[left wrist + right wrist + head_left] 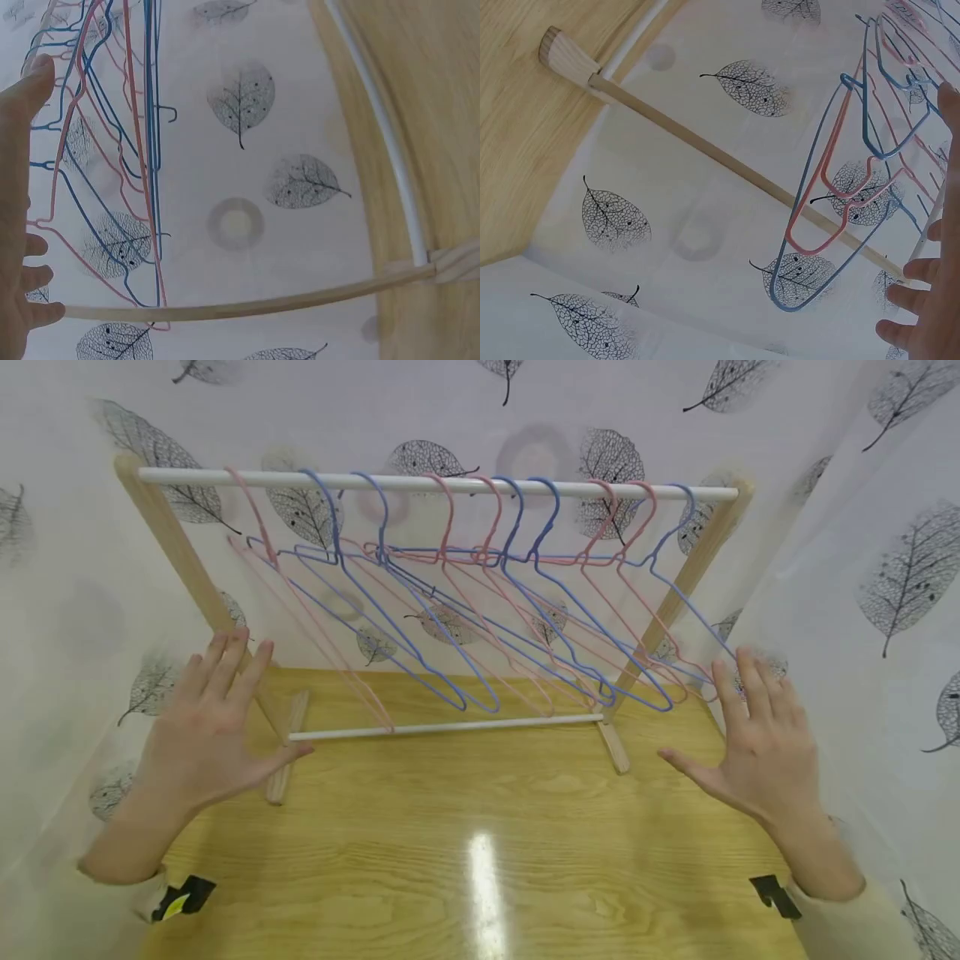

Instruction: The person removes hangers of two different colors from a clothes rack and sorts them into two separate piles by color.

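Several pink and blue wire hangers hang mixed along the white top rail (420, 484) of a small wooden rack. A pink hanger (330, 643) is leftmost, and a blue hanger (686, 597) hangs at the right end. My left hand (206, 731) is spread in front of the rack's left post (176, 547), holding nothing. On the other side my right hand (765, 743), also spread and bare, is near the right post (693, 564) and the rightmost hanger. In the right wrist view, the right hand (937, 285) has its fingers apart beside the hangers.
A white lower bar (465, 725) joins the rack's wooden feet (615, 747) on the wood-grain table (360, 852). Pale curtain cloth (847, 468) with dark leaf prints surrounds the rack at the back and both sides. Each sleeve has a black strap (776, 896) near the wrist.
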The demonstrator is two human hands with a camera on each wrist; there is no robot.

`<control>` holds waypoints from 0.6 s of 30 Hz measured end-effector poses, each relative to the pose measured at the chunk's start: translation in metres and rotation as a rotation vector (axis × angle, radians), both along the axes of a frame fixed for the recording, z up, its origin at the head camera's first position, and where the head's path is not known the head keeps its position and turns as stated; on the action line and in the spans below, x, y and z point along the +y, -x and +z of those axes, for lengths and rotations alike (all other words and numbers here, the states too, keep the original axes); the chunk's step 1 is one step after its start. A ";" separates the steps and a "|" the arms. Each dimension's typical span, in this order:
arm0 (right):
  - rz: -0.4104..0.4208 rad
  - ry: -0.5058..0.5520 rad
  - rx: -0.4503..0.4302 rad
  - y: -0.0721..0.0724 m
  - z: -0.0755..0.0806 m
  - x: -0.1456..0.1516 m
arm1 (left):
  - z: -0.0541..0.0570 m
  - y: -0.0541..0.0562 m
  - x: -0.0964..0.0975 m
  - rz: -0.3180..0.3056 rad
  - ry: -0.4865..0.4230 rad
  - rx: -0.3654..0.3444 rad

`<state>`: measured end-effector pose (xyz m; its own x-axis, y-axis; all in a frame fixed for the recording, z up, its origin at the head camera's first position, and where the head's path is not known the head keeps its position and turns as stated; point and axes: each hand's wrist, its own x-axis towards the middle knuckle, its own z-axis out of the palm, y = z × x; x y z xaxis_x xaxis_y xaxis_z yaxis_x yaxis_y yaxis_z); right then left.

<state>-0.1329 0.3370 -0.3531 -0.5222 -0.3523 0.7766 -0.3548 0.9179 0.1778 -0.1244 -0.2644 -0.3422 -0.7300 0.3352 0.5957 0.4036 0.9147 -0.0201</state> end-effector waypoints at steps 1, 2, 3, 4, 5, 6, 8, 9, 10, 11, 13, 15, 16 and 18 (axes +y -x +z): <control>0.007 0.002 0.021 0.002 0.000 0.001 | 0.000 0.000 -0.003 0.005 -0.019 0.020; 0.015 0.006 0.038 0.004 0.000 0.003 | -0.001 0.001 -0.006 0.008 -0.045 0.034; 0.020 0.009 0.046 0.006 0.001 0.005 | -0.001 0.002 -0.008 0.009 -0.075 0.052; 0.028 0.015 0.053 0.008 0.001 0.006 | -0.002 0.003 -0.011 0.012 -0.101 0.075; 0.035 0.021 0.056 0.010 0.002 0.008 | -0.003 0.004 -0.014 0.017 -0.134 0.100; 0.042 0.028 0.060 0.012 0.002 0.009 | -0.004 0.005 -0.016 0.018 -0.171 0.126; 0.054 0.046 0.057 0.016 0.003 0.012 | -0.006 0.010 -0.022 0.018 -0.254 0.170; 0.057 0.056 0.059 0.018 0.003 0.013 | -0.007 0.012 -0.025 0.021 -0.294 0.191; 0.059 0.066 0.059 0.019 0.003 0.014 | -0.008 0.014 -0.028 0.023 -0.340 0.202; 0.059 0.073 0.062 0.021 0.003 0.015 | -0.010 0.016 -0.031 0.022 -0.396 0.204; 0.058 0.091 0.069 0.025 0.004 0.016 | -0.011 0.021 -0.038 0.011 -0.499 0.191; 0.058 0.107 0.070 0.029 0.005 0.018 | -0.011 0.024 -0.043 -0.003 -0.622 0.160; 0.060 0.115 0.069 0.031 0.005 0.018 | -0.011 0.026 -0.046 -0.012 -0.689 0.140; 0.069 0.134 0.069 0.035 0.006 0.019 | -0.009 0.029 -0.049 -0.006 -0.800 0.104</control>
